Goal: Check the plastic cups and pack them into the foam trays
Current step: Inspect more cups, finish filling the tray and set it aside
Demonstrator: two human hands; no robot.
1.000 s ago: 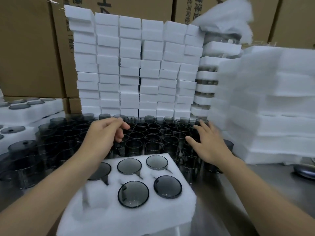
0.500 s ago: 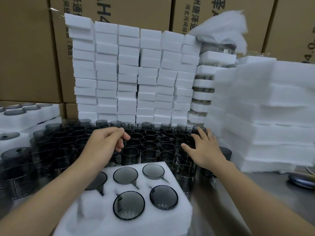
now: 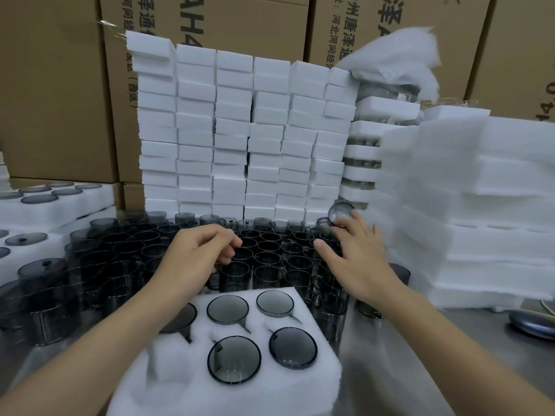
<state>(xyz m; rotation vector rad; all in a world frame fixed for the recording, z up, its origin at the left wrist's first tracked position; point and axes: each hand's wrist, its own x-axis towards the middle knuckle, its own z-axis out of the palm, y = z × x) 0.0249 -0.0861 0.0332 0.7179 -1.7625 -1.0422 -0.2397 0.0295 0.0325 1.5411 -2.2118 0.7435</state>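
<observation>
Many dark smoky plastic cups (image 3: 264, 259) stand open side up in a block across the middle of the table. In front of them lies a white foam tray (image 3: 315, 388) with several cups (image 3: 234, 358) set bottom up in its holes; one hole at its front left (image 3: 168, 367) is free. My left hand (image 3: 201, 253) hovers over the standing cups with its fingers curled and nothing visible in them. My right hand (image 3: 357, 259) reaches to the far right of the block, and its fingertips hold a tilted, raised cup (image 3: 341, 214).
A wall of stacked white foam blocks (image 3: 240, 133) rises behind the cups, with cardboard boxes (image 3: 54, 85) behind it. Stacked foam trays (image 3: 480, 205) stand at the right, filled trays (image 3: 60, 202) at the left. A dark rounded object (image 3: 531, 325) lies on the metal table at the right.
My right hand has lifted a cup out of the far right of the block with its fingertips. My left hand has stayed curled over the cups.
</observation>
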